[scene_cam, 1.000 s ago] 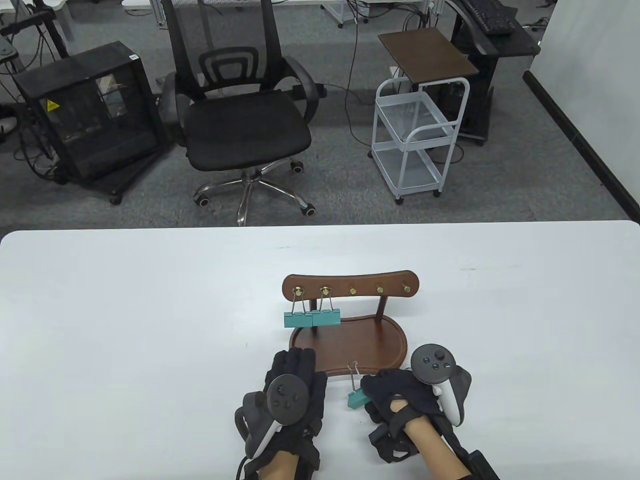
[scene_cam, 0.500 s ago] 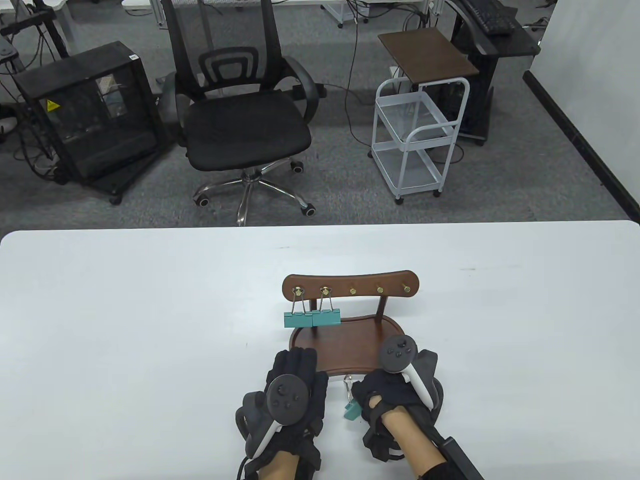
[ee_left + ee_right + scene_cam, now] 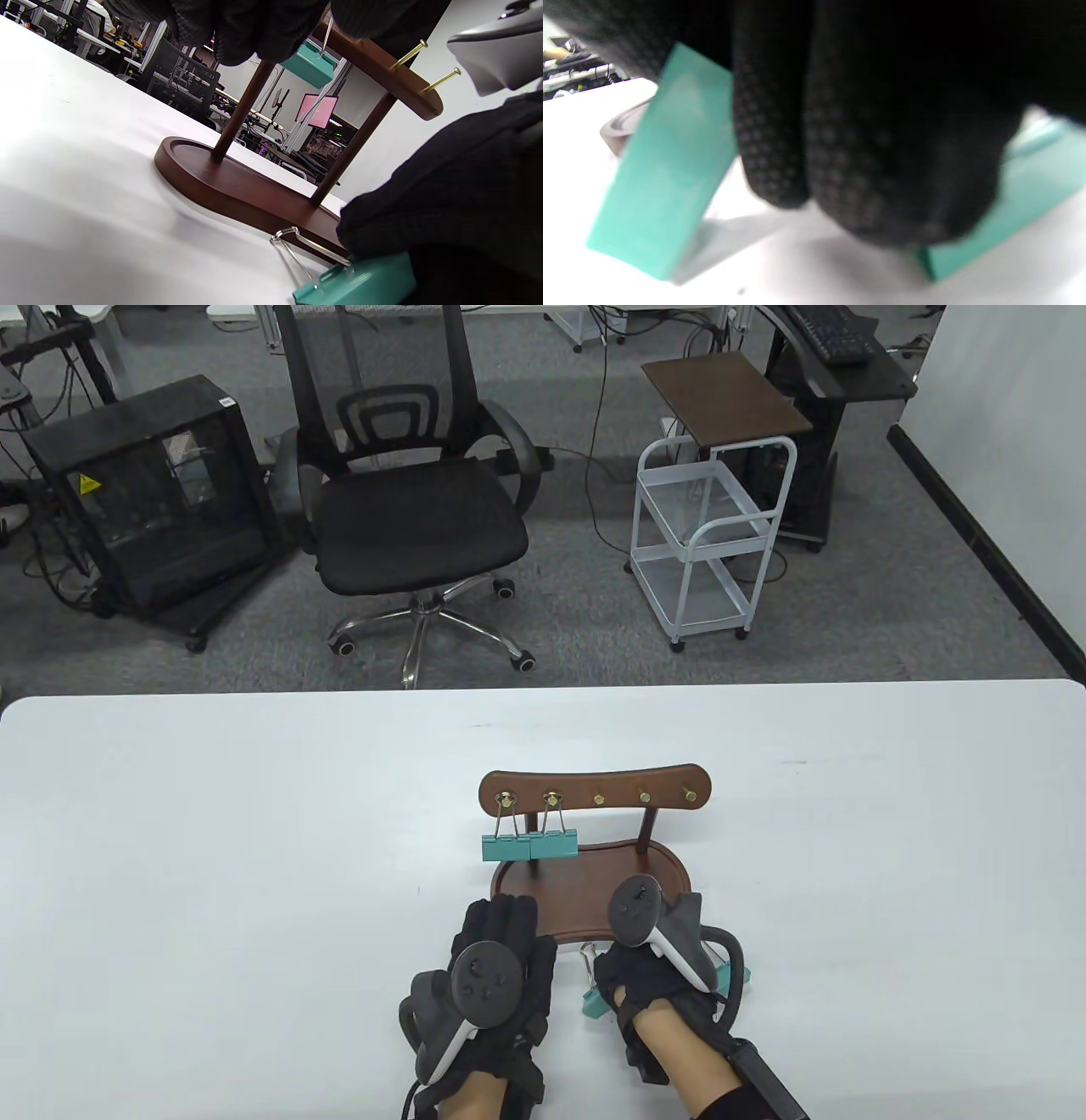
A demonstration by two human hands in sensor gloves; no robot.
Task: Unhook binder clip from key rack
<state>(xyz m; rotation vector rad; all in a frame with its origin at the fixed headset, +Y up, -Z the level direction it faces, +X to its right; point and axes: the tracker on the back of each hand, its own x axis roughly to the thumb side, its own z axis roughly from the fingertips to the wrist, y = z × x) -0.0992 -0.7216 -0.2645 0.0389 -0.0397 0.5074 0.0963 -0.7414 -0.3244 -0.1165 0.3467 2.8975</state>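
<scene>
Binder clip (image 3: 596, 1001): teal, light, stiff steel, slick; best pinched across its body, as right hand (image 3: 649, 984) fingers hold it on the table (image 3: 212, 857); left hand (image 3: 501, 967) lies flat.

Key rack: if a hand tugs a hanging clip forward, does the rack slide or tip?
The key rack probably resists tipping: its wide tray-like base lies flat on the table. It looks like wood, so fairly light, and it may slide on the smooth top. The left hand rests at the base edge, which likely steadies it.
</scene>
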